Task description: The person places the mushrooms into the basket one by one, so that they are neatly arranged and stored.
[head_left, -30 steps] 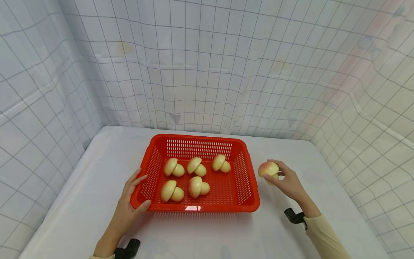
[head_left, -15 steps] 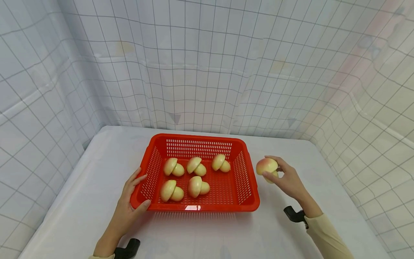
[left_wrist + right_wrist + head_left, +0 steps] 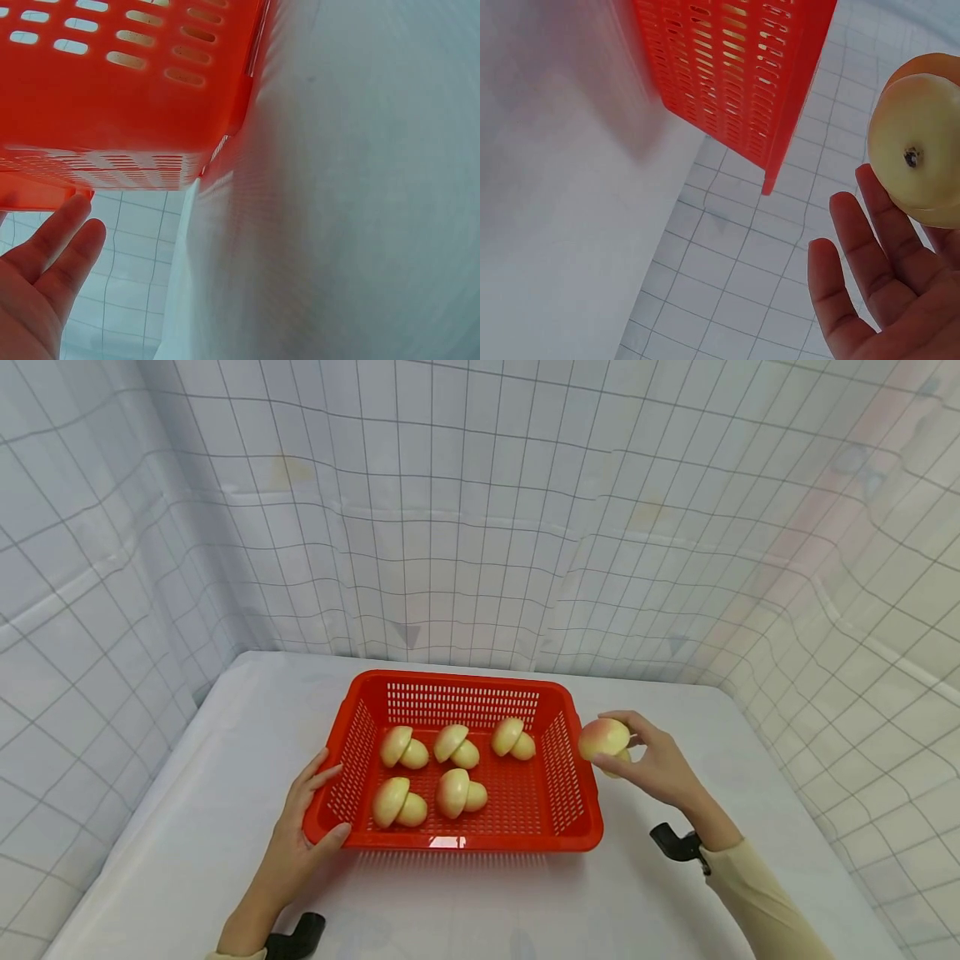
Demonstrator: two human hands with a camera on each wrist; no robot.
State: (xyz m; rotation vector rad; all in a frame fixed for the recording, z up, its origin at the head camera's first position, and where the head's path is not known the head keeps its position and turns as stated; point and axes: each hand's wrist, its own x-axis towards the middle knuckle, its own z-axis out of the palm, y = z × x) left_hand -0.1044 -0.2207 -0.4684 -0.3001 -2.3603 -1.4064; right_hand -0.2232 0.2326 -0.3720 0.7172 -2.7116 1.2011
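Red plastic fills my view: the slotted basket sits mid-table on the white cloth, its long sides running left to right. My left hand grips its near left corner, thumb hooked over the rim and fingers laid along the outer left wall; the left wrist view shows those fingers straight beside the basket wall. My right hand grasps the toy mushroom, pinkish cap up, lifted off the table and just outside the basket's right rim, near its far right corner. From the right wrist I see the mushroom's pale stem end resting against my fingers, with the basket's right wall close alongside.

Inside the basket lie five more mushrooms: three in the far row and two in the near row, none touching the walls. The right half of the near row shows bare floor.

Open tabletop runs on both sides of the basket and in front of it. Gridded white sheeting closes the table at the back and both sides.

I can read no writing or labels on anything.
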